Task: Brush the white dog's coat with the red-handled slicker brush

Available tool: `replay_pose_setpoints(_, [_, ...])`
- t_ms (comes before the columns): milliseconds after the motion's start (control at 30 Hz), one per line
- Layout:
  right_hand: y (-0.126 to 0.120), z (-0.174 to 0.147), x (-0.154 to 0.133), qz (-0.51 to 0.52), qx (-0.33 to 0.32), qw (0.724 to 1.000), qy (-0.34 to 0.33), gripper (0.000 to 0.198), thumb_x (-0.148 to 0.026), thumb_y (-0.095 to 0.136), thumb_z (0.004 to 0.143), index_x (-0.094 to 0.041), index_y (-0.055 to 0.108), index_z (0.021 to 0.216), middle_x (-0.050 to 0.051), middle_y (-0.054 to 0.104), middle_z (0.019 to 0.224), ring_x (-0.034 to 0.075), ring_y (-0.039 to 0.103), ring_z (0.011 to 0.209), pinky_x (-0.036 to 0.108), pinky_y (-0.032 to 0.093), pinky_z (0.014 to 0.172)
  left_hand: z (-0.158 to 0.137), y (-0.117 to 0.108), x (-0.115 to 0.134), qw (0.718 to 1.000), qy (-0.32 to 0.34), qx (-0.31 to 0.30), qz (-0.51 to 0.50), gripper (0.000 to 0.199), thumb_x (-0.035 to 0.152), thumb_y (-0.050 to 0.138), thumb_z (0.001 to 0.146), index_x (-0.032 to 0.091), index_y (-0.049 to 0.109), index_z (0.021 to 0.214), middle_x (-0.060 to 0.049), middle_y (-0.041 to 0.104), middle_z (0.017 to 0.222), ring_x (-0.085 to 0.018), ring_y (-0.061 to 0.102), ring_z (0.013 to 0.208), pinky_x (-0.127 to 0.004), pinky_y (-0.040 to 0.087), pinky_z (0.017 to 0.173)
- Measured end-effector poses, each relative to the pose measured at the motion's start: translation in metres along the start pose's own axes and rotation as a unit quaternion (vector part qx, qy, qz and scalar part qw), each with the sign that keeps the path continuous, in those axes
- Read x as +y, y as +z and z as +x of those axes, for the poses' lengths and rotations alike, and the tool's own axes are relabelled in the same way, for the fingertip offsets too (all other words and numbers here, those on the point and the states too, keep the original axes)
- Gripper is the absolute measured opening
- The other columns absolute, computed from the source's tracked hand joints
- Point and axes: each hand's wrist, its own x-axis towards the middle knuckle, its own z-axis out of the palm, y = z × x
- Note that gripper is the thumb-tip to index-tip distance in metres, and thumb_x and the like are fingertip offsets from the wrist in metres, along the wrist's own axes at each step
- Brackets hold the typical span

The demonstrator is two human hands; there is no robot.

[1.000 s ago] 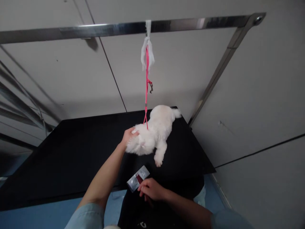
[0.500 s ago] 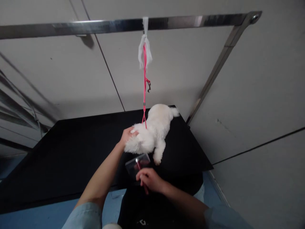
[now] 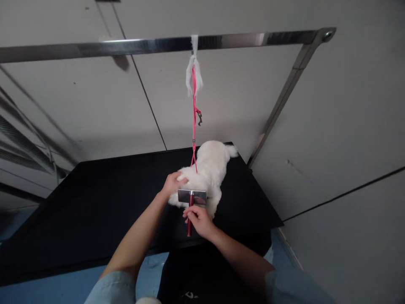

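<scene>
A fluffy white dog (image 3: pixel 211 162) is on the black grooming table (image 3: pixel 120 198), its head toward me and a pink leash (image 3: pixel 194 114) looped at its neck. My left hand (image 3: pixel 173 184) lies against the side of the dog's head, the thumb over the fur and the other fingers partly hidden in it. In my right hand (image 3: pixel 201 219) is a slicker brush (image 3: pixel 192 197) with a dark red handle and a flat metal head. The brush head is up against the fur of the dog's head, covering part of it.
A metal bar (image 3: pixel 139 47) crosses above the table, joined to a slanted post (image 3: pixel 278 103) at the right. A white cloth strip (image 3: pixel 194 78) ties the leash to the bar. Ribbed hoses (image 3: pixel 27 141) hang at the left, and a pale wall (image 3: pixel 341 126) stands behind.
My right hand has raised the slicker brush from below the dog's head up against its fur. My left hand stays at the head. The camera view has shifted slightly.
</scene>
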Motion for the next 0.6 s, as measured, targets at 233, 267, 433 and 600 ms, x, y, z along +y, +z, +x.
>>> replay_pose_setpoints(233, [0.011,-0.040,0.039,-0.029,-0.175,0.964,0.200,0.017,-0.025,0.052,0.081,-0.015,0.065,0.083,-0.001,0.062,0.064,0.009,0.052,0.045,0.020,0.040,0.043,-0.001,-0.002,-0.002,0.999,0.025,0.008,0.022,0.029,0.045,0.071,0.070,0.017,0.072,0.076,-0.005,0.066,0.073,-0.019,0.059,0.068,-0.029,0.046,0.065])
replay_pose_setpoints(267, [0.010,-0.038,0.032,-0.027,-0.155,0.973,0.167,0.016,-0.025,0.052,0.081,-0.015,0.065,0.082,-0.001,0.063,0.067,0.009,0.053,0.046,0.019,0.040,0.043,-0.002,-0.001,-0.001,1.000,0.020,-0.001,0.016,0.030,0.046,0.072,0.069,0.016,0.071,0.075,-0.005,0.065,0.072,-0.019,0.058,0.067,-0.028,0.046,0.064])
replay_pose_setpoints(433, [0.000,-0.005,0.005,-0.027,-0.007,1.000,0.013,0.014,-0.023,0.052,0.082,-0.016,0.064,0.083,0.001,0.063,0.074,0.009,0.058,0.058,0.020,0.045,0.052,-0.002,0.000,0.007,0.999,0.028,-0.019,0.000,0.031,0.046,0.072,0.068,0.016,0.071,0.075,-0.004,0.066,0.072,-0.018,0.057,0.066,-0.028,0.045,0.065])
replay_pose_setpoints(600, [0.008,-0.033,0.031,-0.016,-0.119,0.973,0.195,0.017,-0.027,0.051,0.082,-0.015,0.063,0.085,-0.002,0.059,0.061,0.009,0.052,0.043,0.020,0.039,0.041,-0.003,-0.003,0.015,1.000,0.008,-0.005,-0.027,0.028,0.043,0.076,0.063,0.017,0.071,0.071,-0.005,0.067,0.073,-0.021,0.059,0.072,-0.030,0.046,0.070])
